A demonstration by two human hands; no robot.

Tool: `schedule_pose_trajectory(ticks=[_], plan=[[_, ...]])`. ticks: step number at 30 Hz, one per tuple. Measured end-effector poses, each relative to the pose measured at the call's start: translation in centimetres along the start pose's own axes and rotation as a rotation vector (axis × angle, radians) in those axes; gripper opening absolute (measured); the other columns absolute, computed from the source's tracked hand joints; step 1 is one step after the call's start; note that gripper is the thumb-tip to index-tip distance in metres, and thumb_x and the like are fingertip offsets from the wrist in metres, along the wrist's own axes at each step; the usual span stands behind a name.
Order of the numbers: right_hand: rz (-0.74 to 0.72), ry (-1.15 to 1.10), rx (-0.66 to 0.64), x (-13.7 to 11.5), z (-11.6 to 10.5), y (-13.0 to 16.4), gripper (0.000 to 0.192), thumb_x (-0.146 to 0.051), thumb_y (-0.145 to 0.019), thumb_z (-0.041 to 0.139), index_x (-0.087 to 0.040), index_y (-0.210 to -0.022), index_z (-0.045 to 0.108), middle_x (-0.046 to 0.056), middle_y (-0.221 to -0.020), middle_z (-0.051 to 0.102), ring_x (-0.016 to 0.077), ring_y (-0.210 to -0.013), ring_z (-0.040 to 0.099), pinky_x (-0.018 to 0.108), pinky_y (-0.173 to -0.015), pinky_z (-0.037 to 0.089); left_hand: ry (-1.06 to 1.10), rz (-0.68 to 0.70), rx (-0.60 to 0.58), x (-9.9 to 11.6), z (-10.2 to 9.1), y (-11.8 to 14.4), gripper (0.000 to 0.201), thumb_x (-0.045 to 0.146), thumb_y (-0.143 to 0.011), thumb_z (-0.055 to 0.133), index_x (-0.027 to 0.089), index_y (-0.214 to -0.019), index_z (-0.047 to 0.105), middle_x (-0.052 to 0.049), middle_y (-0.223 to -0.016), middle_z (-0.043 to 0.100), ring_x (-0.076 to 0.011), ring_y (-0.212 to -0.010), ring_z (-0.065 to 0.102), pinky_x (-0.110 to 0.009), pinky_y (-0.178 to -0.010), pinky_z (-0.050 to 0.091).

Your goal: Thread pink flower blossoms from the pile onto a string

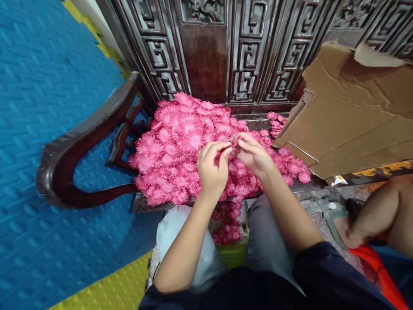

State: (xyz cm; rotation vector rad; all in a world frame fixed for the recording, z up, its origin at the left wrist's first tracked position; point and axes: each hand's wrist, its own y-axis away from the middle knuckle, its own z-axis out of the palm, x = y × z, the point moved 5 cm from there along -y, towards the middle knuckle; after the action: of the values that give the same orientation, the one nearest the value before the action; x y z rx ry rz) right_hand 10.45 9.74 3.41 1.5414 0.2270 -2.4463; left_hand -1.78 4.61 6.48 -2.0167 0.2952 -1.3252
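A large heap of pink artificial flower heads (174,150) covers the seat of a dark carved wooden bench. Above the heap's right part, my left hand (214,165) and my right hand (253,155) meet at the fingertips. Between them they pinch a small pink flower piece (235,141), mostly covered by the fingers. Both hands are closed on it, thumbs against forefingers. More pink flowers (230,224) lie lower down, between my knees.
The bench's carved back (206,60) rises behind the heap, with a curved armrest (54,172) at left. A torn cardboard box (348,112) stands at right. Blue mats (58,86) cover the left floor. Another person's leg (383,211) is at lower right.
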Motion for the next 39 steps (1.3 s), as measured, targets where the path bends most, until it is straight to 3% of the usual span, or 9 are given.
schedule_pose_trajectory(ticks=[3, 6, 12, 16, 21, 26, 30, 36, 39], plan=[[-0.037, -0.010, -0.011, -0.5, 0.1, 0.3, 0.025, -0.033, -0.062, 0.071, -0.025, -0.079, 0.056, 0.000, -0.093, 0.062, 0.0142, -0.080, 0.056, 0.029, -0.072, 0.047, -0.188, 0.251, 0.032, 1.3, 0.2, 0.6, 0.009, 0.018, -0.085, 0.056, 0.019, -0.088, 0.064, -0.002, -0.088, 0.073, -0.0140, -0.084, 0.065, -0.028, -0.081, 0.042], [-0.047, -0.020, -0.029, -0.8, 0.3, 0.6, 0.022, -0.034, -0.065, 0.068, -0.024, -0.081, 0.057, 0.001, -0.097, 0.062, 0.0124, -0.074, 0.054, 0.026, -0.066, 0.046, -0.249, 0.413, 0.078, 2.0, 0.6, 1.3, 0.010, 0.012, -0.083, 0.057, 0.018, -0.088, 0.063, -0.002, -0.087, 0.074, -0.0138, -0.083, 0.066, -0.028, -0.079, 0.041], [-0.031, -0.145, 0.007, -1.0, -0.4, 0.9, 0.014, -0.031, -0.066, 0.068, -0.021, -0.070, 0.060, 0.000, -0.092, 0.063, 0.0061, -0.061, 0.046, 0.020, -0.058, 0.041, -0.295, 0.506, 0.089, 2.1, 1.4, 2.0, 0.017, 0.007, -0.082, 0.055, 0.019, -0.091, 0.063, -0.003, -0.086, 0.074, -0.0134, -0.081, 0.066, -0.028, -0.078, 0.039], [-0.034, -0.111, 0.060, -0.9, -1.2, 0.7, 0.015, -0.032, -0.065, 0.069, -0.022, -0.071, 0.059, 0.000, -0.095, 0.064, 0.0072, -0.061, 0.046, 0.022, -0.054, 0.040, -0.301, 0.511, 0.095, 2.1, 1.6, 2.2, 0.017, 0.007, -0.081, 0.056, 0.019, -0.091, 0.063, -0.002, -0.086, 0.074, -0.0133, -0.082, 0.065, -0.029, -0.078, 0.039], [-0.036, -0.116, 0.169, -0.5, -1.8, 0.3, 0.020, -0.038, -0.066, 0.069, -0.023, -0.075, 0.058, 0.000, -0.099, 0.065, 0.0104, -0.069, 0.053, 0.027, -0.064, 0.047, -0.285, 0.436, 0.120, 1.6, 1.3, 2.0, 0.014, 0.010, -0.080, 0.061, 0.020, -0.089, 0.065, -0.002, -0.086, 0.073, -0.0131, -0.084, 0.065, -0.028, -0.080, 0.042], [0.022, 0.035, 0.129, 0.3, -0.5, 0.8, 0.026, -0.039, -0.062, 0.077, -0.022, -0.078, 0.065, -0.003, -0.078, 0.064, 0.0079, -0.070, 0.057, 0.023, -0.070, 0.049, -0.146, 0.167, 0.164, -0.2, 0.5, 1.1, 0.005, 0.018, -0.080, 0.063, 0.018, -0.084, 0.066, -0.002, -0.083, 0.070, -0.0127, -0.082, 0.064, -0.028, -0.079, 0.048], [0.063, 0.027, 0.064, 0.8, 0.8, 1.2, 0.029, -0.041, -0.059, 0.078, -0.021, -0.074, 0.065, -0.005, -0.068, 0.062, 0.0056, -0.064, 0.057, 0.020, -0.068, 0.049, -0.029, 0.090, 0.121, -1.1, 0.3, 0.4, 0.002, 0.019, -0.078, 0.065, 0.018, -0.079, 0.067, -0.001, -0.081, 0.069, -0.0126, -0.081, 0.064, -0.028, -0.079, 0.050], [-0.046, -0.025, 0.137, 0.5, 0.7, 0.9, 0.029, -0.035, -0.055, 0.082, -0.021, -0.074, 0.066, -0.006, -0.069, 0.064, 0.0056, -0.065, 0.059, 0.020, -0.071, 0.053, 0.229, -0.104, -0.050, -2.2, 0.6, -0.4, 0.007, 0.022, -0.075, 0.069, 0.018, -0.081, 0.069, -0.002, -0.085, 0.070, -0.0131, -0.084, 0.064, -0.029, -0.082, 0.050], [-0.093, -0.012, 0.136, 0.5, 0.6, 0.9, 0.026, -0.035, -0.057, 0.081, -0.021, -0.074, 0.066, -0.006, -0.070, 0.064, 0.0059, -0.067, 0.060, 0.021, -0.074, 0.053, 0.222, -0.125, -0.020, -2.2, 0.5, -0.4, 0.007, 0.023, -0.074, 0.070, 0.019, -0.080, 0.071, -0.002, -0.082, 0.069, -0.0122, -0.083, 0.064, -0.027, -0.081, 0.050]])
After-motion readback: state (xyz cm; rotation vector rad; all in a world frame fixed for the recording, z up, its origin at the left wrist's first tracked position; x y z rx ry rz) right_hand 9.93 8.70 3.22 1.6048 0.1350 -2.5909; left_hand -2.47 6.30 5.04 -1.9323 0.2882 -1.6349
